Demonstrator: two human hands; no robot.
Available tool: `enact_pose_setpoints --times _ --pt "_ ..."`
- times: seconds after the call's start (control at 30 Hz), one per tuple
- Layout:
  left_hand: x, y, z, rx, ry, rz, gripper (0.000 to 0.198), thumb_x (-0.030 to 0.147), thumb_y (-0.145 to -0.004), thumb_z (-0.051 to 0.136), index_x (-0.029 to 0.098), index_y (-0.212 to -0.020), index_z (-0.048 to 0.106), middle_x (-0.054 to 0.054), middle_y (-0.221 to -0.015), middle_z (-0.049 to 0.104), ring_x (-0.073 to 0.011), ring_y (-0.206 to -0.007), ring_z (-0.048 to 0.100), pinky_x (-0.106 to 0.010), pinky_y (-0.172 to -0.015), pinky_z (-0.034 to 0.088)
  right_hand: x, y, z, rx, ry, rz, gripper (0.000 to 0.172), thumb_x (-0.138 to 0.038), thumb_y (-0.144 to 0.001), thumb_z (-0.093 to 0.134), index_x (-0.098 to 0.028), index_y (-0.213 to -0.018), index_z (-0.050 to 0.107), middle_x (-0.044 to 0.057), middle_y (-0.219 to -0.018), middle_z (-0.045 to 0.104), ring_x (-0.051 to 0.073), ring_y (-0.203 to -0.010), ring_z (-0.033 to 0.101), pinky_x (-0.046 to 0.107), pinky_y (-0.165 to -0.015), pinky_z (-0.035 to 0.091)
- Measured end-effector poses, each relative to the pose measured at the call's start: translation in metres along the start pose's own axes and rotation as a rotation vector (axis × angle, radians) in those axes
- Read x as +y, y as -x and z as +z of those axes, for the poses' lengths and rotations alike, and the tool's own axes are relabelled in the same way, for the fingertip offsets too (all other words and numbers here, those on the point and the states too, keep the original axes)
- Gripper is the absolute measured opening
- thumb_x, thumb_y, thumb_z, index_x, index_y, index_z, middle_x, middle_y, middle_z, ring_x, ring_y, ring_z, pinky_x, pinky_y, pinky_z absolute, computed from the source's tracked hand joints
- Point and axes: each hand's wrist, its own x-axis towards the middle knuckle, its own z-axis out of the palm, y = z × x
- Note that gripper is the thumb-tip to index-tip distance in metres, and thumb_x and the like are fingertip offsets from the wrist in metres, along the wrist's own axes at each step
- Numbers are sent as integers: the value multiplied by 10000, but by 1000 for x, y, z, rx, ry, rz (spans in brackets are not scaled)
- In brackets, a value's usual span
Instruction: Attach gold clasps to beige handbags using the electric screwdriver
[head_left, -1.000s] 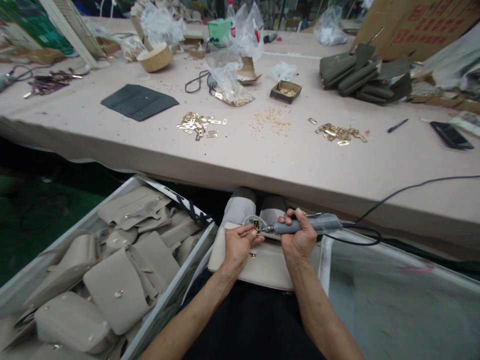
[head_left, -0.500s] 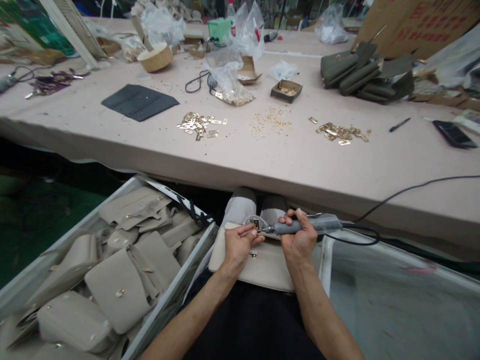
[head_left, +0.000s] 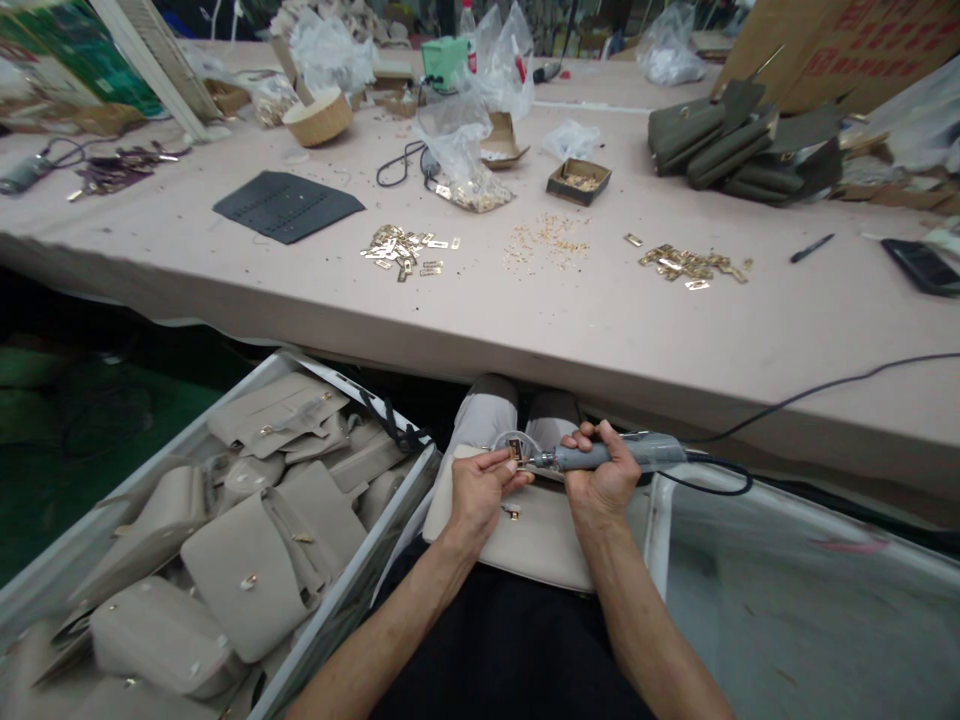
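Note:
A beige handbag [head_left: 540, 545] lies across my lap, with a small gold fitting [head_left: 513, 514] on its front. My right hand [head_left: 602, 470] is wrapped round a grey electric screwdriver [head_left: 660, 452], its tip pointing left. That tip meets a small gold metal plate [head_left: 515, 448] at the bag's upper edge. The fingers of my left hand [head_left: 484, 485] pinch the bag's edge beside the plate. Whether a screw sits under the tip is too small to tell.
Left of my lap stands a white bin [head_left: 360, 560] of beige bags. Another bin [head_left: 660, 530] is on the right. Gold plates [head_left: 397, 246], tiny screws [head_left: 551, 238] and more gold fittings [head_left: 690, 262] lie on the table [head_left: 525, 320]. The screwdriver's cord [head_left: 810, 385] runs right.
The whole view has shifted slightly, so everything sits a little further right. Both hands keep their hold, and the screwdriver's tip stays at the gold plate.

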Motion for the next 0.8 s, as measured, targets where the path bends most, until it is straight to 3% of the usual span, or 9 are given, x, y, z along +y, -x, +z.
enact_pose_setpoints --times 0.27,0.63,0.8 --pt "-4 0 0 -14 14 20 290 3 -756 729 -106 -1024 721 -245 -962 741 -240 -701 749 -334 -719 668 -1 11 7 -85 60 -113 308 -203 -713 767 -181 -809 475 -2 -690 525 108 -593 422 266 -600 458" --pt "-5 -2 1 10 9 24 300 10 -734 740 -80 -1020 731 -221 -939 747 -236 -670 748 -324 -701 666 9 35 16 -421 295 -421 135 -205 -860 659 -170 -767 568 8 -710 547 129 -613 496 307 -638 446" --pt "-5 0 0 -11 15 26 320 20 -713 750 -56 -1025 747 -224 -987 749 -243 -724 754 -340 -733 668 7 37 19 -404 277 -415 112 -200 -852 658 -176 -779 577 11 -732 555 122 -599 486 307 -632 451"
